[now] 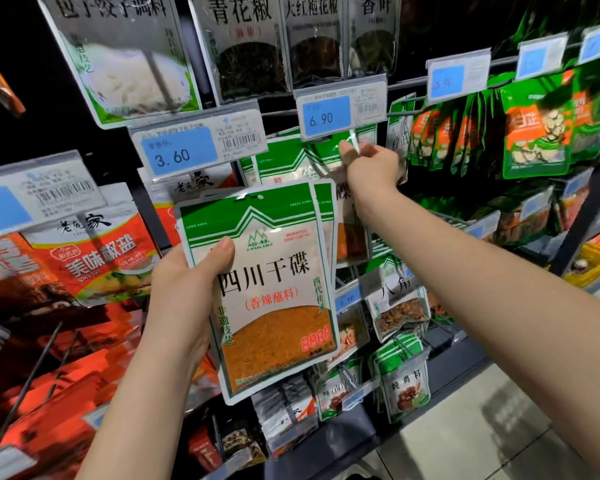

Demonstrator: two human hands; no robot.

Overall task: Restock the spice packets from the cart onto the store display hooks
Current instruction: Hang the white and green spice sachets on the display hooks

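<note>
Store display wall [111, 147] crammed with hanging spices, and restocking is mid-flow! Left hand [184, 292] clamps a stack of spice packets [274, 289], thumb across the front; I count two, maybe a third edge behind. Up and right of that grip, the right hand [371, 164] pinches a single packet [352, 140] by its top, just under the 6.90 price tag [340, 112], hook hidden. Left of those fingertips, hung packets [281, 161] wait, number unclear. My read: some hung, one going on, the handful left; cart out of view
</note>
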